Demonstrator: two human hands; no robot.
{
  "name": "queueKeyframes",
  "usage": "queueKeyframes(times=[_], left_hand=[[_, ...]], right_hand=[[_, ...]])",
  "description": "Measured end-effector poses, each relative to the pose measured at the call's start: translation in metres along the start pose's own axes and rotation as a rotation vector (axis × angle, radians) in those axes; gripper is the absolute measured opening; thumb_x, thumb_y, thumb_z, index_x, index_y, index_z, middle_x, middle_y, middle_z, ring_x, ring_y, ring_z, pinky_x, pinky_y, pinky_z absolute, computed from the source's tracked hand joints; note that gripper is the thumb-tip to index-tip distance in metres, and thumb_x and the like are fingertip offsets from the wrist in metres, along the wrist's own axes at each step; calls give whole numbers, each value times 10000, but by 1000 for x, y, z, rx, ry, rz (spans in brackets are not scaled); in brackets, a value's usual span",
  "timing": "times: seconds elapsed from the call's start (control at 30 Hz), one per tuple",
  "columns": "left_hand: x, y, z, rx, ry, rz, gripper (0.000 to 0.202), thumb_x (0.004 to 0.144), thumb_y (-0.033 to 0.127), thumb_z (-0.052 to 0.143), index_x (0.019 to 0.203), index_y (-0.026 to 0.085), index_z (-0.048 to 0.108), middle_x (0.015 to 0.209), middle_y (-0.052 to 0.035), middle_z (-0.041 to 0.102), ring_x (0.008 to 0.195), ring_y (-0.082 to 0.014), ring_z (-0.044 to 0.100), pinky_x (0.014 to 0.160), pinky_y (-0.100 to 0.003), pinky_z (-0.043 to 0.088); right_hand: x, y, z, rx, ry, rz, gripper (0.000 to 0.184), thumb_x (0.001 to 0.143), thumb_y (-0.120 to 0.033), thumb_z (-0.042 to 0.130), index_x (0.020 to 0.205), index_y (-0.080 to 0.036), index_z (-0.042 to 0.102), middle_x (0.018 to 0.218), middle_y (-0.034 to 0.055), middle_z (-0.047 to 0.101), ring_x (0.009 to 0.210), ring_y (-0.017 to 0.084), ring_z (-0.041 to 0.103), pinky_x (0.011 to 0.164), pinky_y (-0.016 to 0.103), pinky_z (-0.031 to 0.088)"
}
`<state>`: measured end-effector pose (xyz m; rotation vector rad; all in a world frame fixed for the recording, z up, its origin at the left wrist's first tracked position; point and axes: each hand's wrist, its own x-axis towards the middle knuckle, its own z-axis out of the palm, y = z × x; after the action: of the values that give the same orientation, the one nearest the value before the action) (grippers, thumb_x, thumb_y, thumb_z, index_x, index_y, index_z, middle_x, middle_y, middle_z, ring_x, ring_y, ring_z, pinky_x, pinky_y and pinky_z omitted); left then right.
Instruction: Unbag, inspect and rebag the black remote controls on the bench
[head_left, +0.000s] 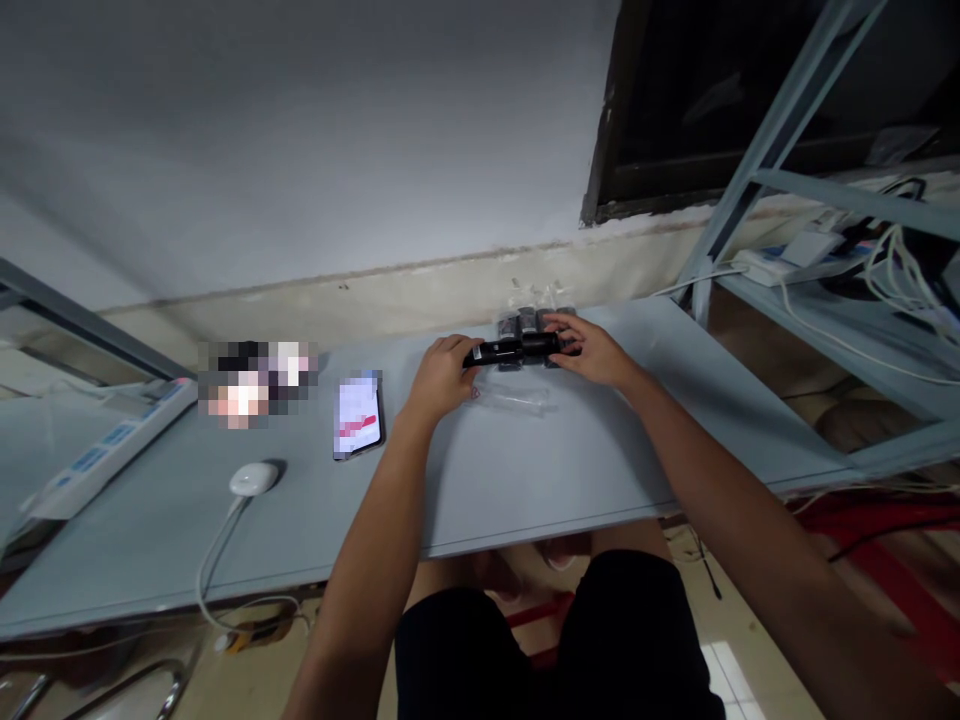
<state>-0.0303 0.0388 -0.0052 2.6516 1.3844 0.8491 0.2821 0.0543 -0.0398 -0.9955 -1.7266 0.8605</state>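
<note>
My left hand (442, 375) is closed around the left end of a black rod-shaped object (499, 352). A small white label shows near those fingers. The fingers of my right hand (589, 350) grip the thick cylindrical end of the same object. It lies level between both hands, just above the table; its exact kind cannot be made out. Right behind it stand several dark items (529, 320) in clear plastic wrapping, partly hidden by the object and my right hand. A crumpled clear plastic bag (517, 398) lies on the table just below the object.
The grey-blue table (540, 470) meets the wall at the back. To the left lie a phone (358, 415) with a lit screen, a white round device (253, 479) with a cable, and a power strip (112, 450). A metal shelf (847, 300) with tangled cables stands at right.
</note>
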Motion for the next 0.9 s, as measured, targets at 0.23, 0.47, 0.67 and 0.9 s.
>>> queueKeyframes(times=[0.23,0.47,0.67,0.9], left_hand=[[0,3,-1,6,-22,-13,458,892,153,670,1346,215,689,1288,-114,717,1201,-312,637,1103,-509,522],[0,2,-1,17,-16,-11,463,895,159,673,1352,230,689,1295,-117,717,1201,-317,641,1088,-526,529],[0,3,-1,28,8,-32,471,884,167,689,1351,222,693,1290,-125,719,1199,-329,644,1080,-536,529],[1,15,0,1,0,47,480,915,182,675,1391,238,668,1314,-102,711,1201,-302,638,1072,-514,524]], right_hand=[[2,6,-1,-42,-3,-11,687,756,-266,850,1416,-325,667,1326,106,672,1120,293,686,908,464,649],[1,2,1,-27,39,-4,641,749,-323,865,1368,-299,703,1324,109,705,1131,297,699,886,461,648],[4,-10,5,47,212,56,439,820,-578,829,1064,-216,786,929,80,786,822,228,759,775,392,649],[1,-18,9,211,138,310,560,729,-688,889,921,-176,767,651,56,732,557,185,732,485,252,583]])
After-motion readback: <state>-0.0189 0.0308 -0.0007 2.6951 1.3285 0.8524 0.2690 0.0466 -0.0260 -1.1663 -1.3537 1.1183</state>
